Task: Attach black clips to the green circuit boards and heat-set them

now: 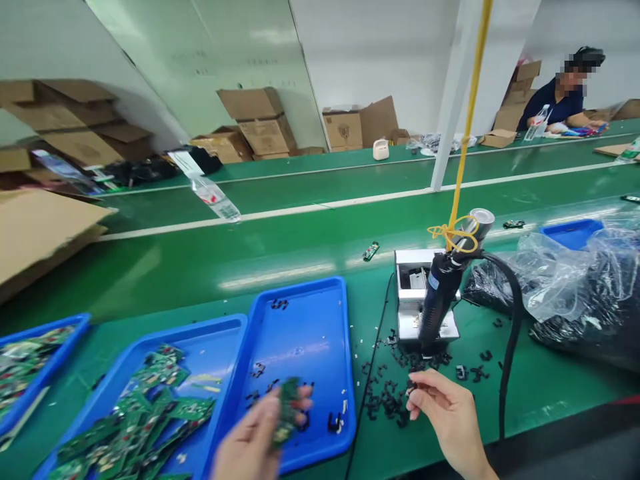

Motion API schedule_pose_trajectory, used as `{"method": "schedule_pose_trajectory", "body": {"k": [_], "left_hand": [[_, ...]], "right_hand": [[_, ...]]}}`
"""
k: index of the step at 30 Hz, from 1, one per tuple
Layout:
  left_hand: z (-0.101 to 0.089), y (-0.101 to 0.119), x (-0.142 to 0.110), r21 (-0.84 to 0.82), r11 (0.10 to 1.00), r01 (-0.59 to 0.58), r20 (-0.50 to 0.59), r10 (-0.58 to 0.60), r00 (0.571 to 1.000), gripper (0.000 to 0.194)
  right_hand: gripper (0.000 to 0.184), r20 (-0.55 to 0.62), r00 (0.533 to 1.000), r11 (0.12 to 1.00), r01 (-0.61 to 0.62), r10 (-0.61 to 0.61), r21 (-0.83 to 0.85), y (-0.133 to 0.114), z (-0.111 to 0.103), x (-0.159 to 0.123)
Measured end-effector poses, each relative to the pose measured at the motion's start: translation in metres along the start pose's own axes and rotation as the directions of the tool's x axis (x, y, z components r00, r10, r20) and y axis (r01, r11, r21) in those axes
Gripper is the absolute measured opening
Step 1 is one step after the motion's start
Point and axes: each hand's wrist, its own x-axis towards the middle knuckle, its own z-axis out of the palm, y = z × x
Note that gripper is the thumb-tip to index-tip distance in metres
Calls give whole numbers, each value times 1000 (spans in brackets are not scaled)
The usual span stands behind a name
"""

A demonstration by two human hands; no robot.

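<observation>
At 6 o'clock the left hand clasps a green circuit board over a blue plastic tray; at 5 o'clock the right hand pinches a small black clip between its fingers (clip and board stand apart, so bringing them together looks called for).

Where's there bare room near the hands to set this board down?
The far end of the blue tray under the left hand has bare floor, past a few black clips. Green belt beyond the trays, left of the metal fixture, is also bare. Crowded: black clips by the right hand, and circuit boards filling the neighbouring tray.
</observation>
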Motion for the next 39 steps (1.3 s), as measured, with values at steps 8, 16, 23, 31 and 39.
{"method": "schedule_pose_trajectory", "body": {"k": [8,16,23,31,39], "left_hand": [[140,1,-77,-378,700,606,534,-370,760,54],[138,8,-65,-341,671,658,569,-410,713,46],[140,9,-57,-347,631,694,600,-420,681,43],[143,14,-58,-566,563,603,436,-417,798,61],[141,12,-75,-726,598,340,196,-294,935,38]], "right_hand": [[18,77,995,990,66,-57,-127,-22,-12,12],[13,132,987,993,-79,90,-91,-28,2,28],[12,95,994,991,-48,61,-126,-26,-4,27],[13,31,999,990,-18,22,-137,-3,-11,15],[21,-14,972,954,-226,233,199,10,23,4]]}}
